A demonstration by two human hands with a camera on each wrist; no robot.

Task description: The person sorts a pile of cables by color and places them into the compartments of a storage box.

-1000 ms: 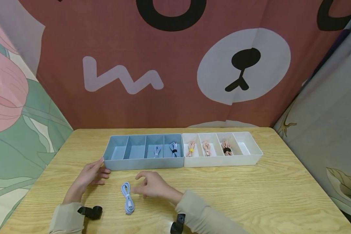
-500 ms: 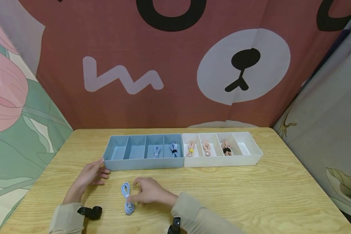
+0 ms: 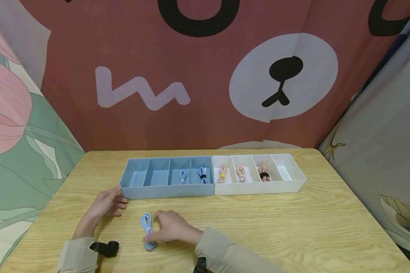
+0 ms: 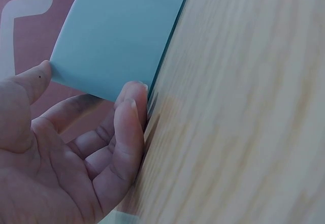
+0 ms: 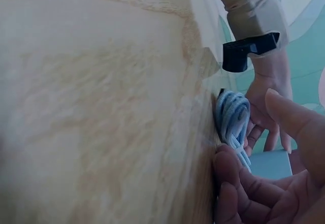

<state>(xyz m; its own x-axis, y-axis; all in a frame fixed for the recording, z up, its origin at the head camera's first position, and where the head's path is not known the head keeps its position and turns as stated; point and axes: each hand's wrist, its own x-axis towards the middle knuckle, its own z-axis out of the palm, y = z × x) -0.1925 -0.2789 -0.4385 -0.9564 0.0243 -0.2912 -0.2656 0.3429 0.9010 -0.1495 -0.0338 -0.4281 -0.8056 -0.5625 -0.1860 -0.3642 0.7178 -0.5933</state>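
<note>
A light blue coiled cable [image 3: 147, 223], tied at its middle with a pale tie, lies on the table in front of the blue divided box [image 3: 167, 191]. My right hand [image 3: 173, 226] is low over the table beside this cable, thumb across its lower half in the head view and fingers on the side toward the box. In the right wrist view, thumb and fingers stand apart around the coiled cable [image 5: 233, 117]. My left hand [image 3: 106, 204] rests at the blue box's left end. The left wrist view has its thumb on the box [image 4: 117, 36] edge and its other fingers loosely bent.
The blue box holds two blue cables in its right compartments, one cable [image 3: 202, 174] with a black tie. A white divided box [image 3: 259, 188] adjoins it on the right, with pink cables [image 3: 240, 173] in three compartments. A printed curtain [image 3: 198, 125] hangs behind the wooden table [image 3: 294, 227].
My right hand has moved toward the front and left, from beside the cable until its thumb overlaps the cable's lower half. My left hand has stayed at the blue box.
</note>
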